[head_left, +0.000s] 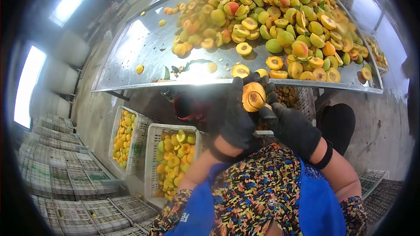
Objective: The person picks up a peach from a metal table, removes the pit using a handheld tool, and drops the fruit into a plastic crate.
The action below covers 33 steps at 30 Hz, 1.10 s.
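A halved peach, cut side up, sits in the fingers of my left hand, just below the near edge of the metal table. My right hand is closed on the handle of a pitting tool, and the handle is mostly hidden by the glove. Its thin curved loop rests against the centre of the cut face. Both hands wear black gloves. Right beyond them, a large heap of halved peaches lies on the table, some cut side up and others skin side up.
The metal table has a raised rim. Under its edge stands a crate of brown pits, partly hidden by my hands. Two white crates of peach pieces stand on the floor at left. Stacked crates fill the lower left.
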{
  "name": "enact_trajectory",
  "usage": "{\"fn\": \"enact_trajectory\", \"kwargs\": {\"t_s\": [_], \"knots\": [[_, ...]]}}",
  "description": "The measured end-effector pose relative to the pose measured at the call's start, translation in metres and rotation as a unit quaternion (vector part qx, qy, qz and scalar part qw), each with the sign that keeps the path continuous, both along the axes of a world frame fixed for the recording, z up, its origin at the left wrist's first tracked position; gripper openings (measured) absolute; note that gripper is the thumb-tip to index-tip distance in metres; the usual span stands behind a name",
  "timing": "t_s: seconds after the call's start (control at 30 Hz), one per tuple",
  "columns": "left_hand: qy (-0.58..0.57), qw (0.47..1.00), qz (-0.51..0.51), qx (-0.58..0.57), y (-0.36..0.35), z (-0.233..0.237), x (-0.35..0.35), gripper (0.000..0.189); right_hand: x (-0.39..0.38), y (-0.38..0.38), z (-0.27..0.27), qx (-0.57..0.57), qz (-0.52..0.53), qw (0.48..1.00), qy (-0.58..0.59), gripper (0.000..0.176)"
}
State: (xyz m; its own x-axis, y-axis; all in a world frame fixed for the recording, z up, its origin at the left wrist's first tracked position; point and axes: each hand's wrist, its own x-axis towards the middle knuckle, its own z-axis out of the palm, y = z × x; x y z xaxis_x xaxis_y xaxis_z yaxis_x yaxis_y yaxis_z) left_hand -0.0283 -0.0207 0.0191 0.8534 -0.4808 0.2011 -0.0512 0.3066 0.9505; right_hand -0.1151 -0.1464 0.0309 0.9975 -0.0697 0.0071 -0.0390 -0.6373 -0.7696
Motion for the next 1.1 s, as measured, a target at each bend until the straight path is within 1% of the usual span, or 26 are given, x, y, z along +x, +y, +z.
{"fn": "enact_trajectory", "kwargs": {"t_s": [0.07, 0.13, 0.17, 0.23, 0.27, 0.33, 0.37, 0.43, 0.47, 0.5, 0.57, 0.67, 0.77, 0.8, 0.87, 0.9, 0.93, 0.97, 1.0, 1.03, 1.07, 1.1], "knots": [[0.083, 0.995, -0.024, -0.048, 0.001, -0.001, 0.000, 0.047, -0.003, 0.002, 0.011, -0.044, 0.008, 0.999, 0.012, 0.037], [0.139, 0.986, -0.031, -0.091, 0.001, -0.001, -0.002, 0.045, -0.002, 0.001, 0.001, 0.054, 0.037, 0.998, -0.001, 0.038], [0.147, 0.984, -0.026, -0.102, 0.000, 0.000, -0.004, 0.043, -0.001, 0.001, -0.006, 0.102, 0.049, 0.994, -0.008, 0.039], [0.063, 0.998, 0.002, -0.025, 0.001, 0.005, -0.005, 0.041, 0.000, 0.006, -0.023, 0.230, 0.051, 0.972, 0.009, 0.041], [-0.030, 0.997, 0.024, 0.064, 0.004, 0.010, -0.003, 0.040, -0.001, 0.008, -0.028, 0.293, 0.053, 0.955, 0.018, 0.042], [-0.150, 0.970, 0.069, 0.181, 0.004, 0.017, -0.005, 0.039, -0.005, 0.006, 0.001, 0.347, 0.055, 0.931, 0.098, 0.044], [-0.178, 0.957, 0.093, 0.210, 0.002, 0.020, -0.007, 0.038, -0.005, 0.005, 0.009, 0.362, 0.053, 0.921, 0.137, 0.044], [-0.050, 0.988, 0.083, 0.122, -0.001, 0.021, -0.009, 0.037, -0.004, 0.002, 0.018, 0.374, 0.046, 0.901, 0.213, 0.045], [0.107, 0.993, 0.045, 0.002, -0.004, 0.021, -0.009, 0.036, -0.004, 0.001, 0.020, 0.374, 0.042, 0.892, 0.251, 0.046], [0.262, 0.958, 0.006, -0.118, -0.007, 0.021, -0.009, 0.036, -0.005, 0.001, 0.022, 0.388, 0.041, 0.886, 0.250, 0.045], [0.235, 0.962, -0.017, -0.138, -0.007, 0.019, -0.008, 0.037, -0.008, 0.003, 0.024, 0.418, 0.042, 0.872, 0.250, 0.044], [0.203, 0.966, -0.040, -0.155, -0.004, 0.018, -0.004, 0.037, -0.006, 0.000, 0.033, 0.449, 0.044, 0.847, 0.283, 0.047], [0.172, 0.972, -0.051, -0.149, -0.006, 0.015, -0.005, 0.038, -0.006, -0.014, 0.020, 0.583, 0.131, 0.721, 0.351, 0.057], [0.162, 0.974, -0.054, -0.148, -0.007, 0.013, -0.006, 0.039, -0.008, -0.018, 0.007, 0.649, 0.154, 0.642, 0.379, 0.060], [0.141, 0.976, -0.062, -0.152, -0.011, 0.009, -0.008, 0.039, -0.007, -0.022, -0.024, 0.753, 0.196, 0.463, 0.424, 0.066], [0.130, 0.975, -0.072, -0.163, -0.014, 0.006, -0.009, 0.040, -0.005, -0.024, -0.033, 0.776, 0.211, 0.411, 0.430, 0.063], [0.146, 0.967, -0.085, -0.193, -0.018, 0.001, -0.007, 0.040, -0.002, -0.026, -0.039, 0.783, 0.212, 0.405, 0.422, 0.061], [0.172, 0.951, -0.103, -0.235, -0.022, -0.003, -0.006, 0.040, -0.001, -0.029, -0.041, 0.780, 0.199, 0.424, 0.415, 0.059], [0.225, 0.924, -0.115, -0.286, -0.028, -0.009, -0.001, 0.041, 0.000, -0.033, -0.041, 0.774, 0.177, 0.454, 0.405, 0.057], [0.148, 0.973, -0.021, -0.174, -0.027, -0.013, 0.005, 0.033, -0.001, -0.038, -0.040, 0.762, 0.147, 0.492, 0.395, 0.054], [0.069, 0.993, 0.070, -0.057, -0.022, -0.019, 0.011, 0.029, -0.002, -0.042, -0.037, 0.730, 0.108, 0.560, 0.377, 0.052], [0.013, 0.993, 0.117, 0.014, -0.010, -0.020, 0.014, 0.029, -0.002, -0.047, -0.036, 0.667, 0.067, 0.658, 0.343, 0.050]]}}
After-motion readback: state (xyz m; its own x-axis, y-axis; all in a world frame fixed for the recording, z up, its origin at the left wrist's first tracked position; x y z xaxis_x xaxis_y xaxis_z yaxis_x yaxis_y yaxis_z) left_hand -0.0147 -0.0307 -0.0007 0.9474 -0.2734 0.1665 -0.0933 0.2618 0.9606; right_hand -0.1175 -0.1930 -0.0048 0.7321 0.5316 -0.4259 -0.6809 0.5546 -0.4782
